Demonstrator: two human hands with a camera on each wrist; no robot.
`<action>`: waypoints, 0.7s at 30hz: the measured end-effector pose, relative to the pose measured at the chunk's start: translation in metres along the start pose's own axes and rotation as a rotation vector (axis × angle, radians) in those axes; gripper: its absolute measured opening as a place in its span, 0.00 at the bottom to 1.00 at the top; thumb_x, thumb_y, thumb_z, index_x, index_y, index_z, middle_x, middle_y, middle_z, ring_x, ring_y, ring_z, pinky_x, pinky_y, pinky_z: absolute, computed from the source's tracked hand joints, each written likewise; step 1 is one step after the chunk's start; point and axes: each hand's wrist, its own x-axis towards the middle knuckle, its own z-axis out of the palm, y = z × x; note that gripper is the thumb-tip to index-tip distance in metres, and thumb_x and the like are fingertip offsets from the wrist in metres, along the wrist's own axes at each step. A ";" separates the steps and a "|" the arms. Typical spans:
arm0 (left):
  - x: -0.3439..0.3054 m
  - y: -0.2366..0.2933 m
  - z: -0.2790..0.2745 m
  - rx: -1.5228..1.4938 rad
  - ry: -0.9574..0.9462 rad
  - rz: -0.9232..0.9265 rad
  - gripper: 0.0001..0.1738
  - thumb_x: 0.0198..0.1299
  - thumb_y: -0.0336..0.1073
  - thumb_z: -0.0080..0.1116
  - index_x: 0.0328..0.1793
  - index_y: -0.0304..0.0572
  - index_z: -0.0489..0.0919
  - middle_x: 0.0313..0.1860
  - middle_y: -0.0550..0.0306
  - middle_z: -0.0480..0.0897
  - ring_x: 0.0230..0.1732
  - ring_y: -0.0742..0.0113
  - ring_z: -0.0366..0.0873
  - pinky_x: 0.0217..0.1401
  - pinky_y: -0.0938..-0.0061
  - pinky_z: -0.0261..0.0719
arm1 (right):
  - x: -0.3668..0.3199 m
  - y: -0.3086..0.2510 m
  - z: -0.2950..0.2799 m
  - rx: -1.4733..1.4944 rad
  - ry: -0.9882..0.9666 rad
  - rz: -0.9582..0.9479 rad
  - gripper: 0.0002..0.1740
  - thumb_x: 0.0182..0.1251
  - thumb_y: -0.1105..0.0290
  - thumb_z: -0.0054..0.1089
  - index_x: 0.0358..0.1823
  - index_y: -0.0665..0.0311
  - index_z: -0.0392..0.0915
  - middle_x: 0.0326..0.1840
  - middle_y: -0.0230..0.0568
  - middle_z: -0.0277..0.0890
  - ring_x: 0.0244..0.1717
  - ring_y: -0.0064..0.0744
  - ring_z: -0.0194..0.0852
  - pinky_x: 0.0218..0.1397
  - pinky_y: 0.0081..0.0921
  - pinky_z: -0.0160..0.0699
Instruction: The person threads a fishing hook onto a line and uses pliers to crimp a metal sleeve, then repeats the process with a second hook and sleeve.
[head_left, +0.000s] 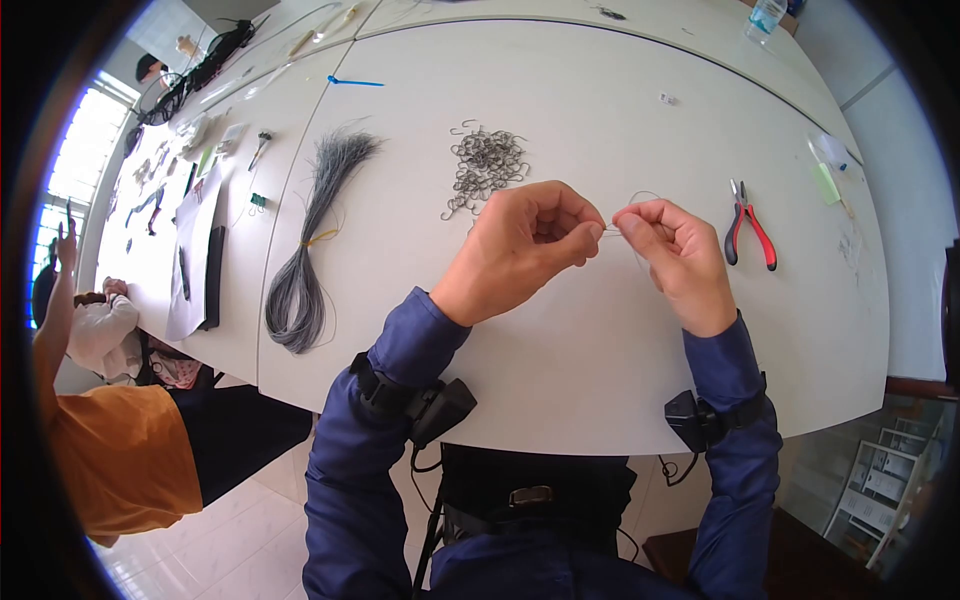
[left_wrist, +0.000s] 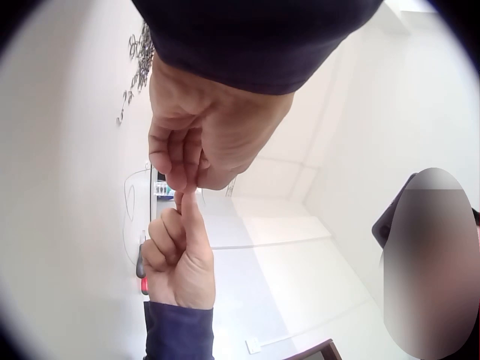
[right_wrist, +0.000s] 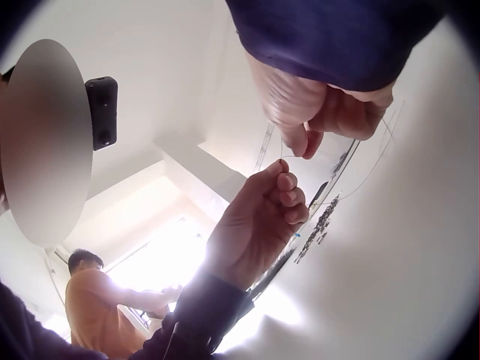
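Note:
My left hand [head_left: 525,245] and right hand [head_left: 680,260] meet fingertip to fingertip above the white table. A thin pale line [right_wrist: 367,171] runs between them, and each hand pinches it between thumb and index finger. Part of the line loops loosely around the right hand. I cannot tell whether a small hook sits hidden in the left fingertips. Just beyond the left hand lies a pile of small dark metal hooks [head_left: 488,160]. Farther left is a bundle of grey strands [head_left: 300,285], tied with a yellow band.
Red-handled pliers [head_left: 751,226] lie right of my right hand. A blue cable tie [head_left: 356,83] is at the back left, and a plastic bottle [head_left: 765,18] stands at the back right. Another person in an orange shirt [head_left: 125,455] is at the left.

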 end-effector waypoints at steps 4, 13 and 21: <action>0.001 -0.004 0.000 0.020 0.068 0.023 0.08 0.68 0.31 0.63 0.46 0.31 0.82 0.36 0.59 0.85 0.37 0.76 0.82 0.43 0.80 0.81 | -0.005 0.000 0.009 -0.175 0.020 -0.038 0.10 0.74 0.67 0.65 0.45 0.68 0.82 0.18 0.22 0.65 0.23 0.10 0.58 0.28 0.18 0.61; -0.001 -0.008 0.007 0.501 0.144 0.281 0.03 0.63 0.28 0.66 0.40 0.36 0.84 0.31 0.58 0.85 0.29 0.71 0.79 0.36 0.77 0.78 | -0.014 -0.014 0.017 -0.559 0.169 -0.474 0.05 0.70 0.72 0.65 0.42 0.66 0.82 0.17 0.29 0.58 0.19 0.16 0.55 0.24 0.21 0.59; -0.004 -0.004 0.011 0.503 0.067 0.363 0.03 0.63 0.27 0.67 0.41 0.36 0.83 0.31 0.55 0.85 0.28 0.68 0.78 0.34 0.74 0.77 | 0.000 0.004 0.001 -0.158 0.074 -0.155 0.11 0.73 0.65 0.66 0.41 0.67 0.83 0.17 0.19 0.51 0.21 0.11 0.46 0.25 0.18 0.52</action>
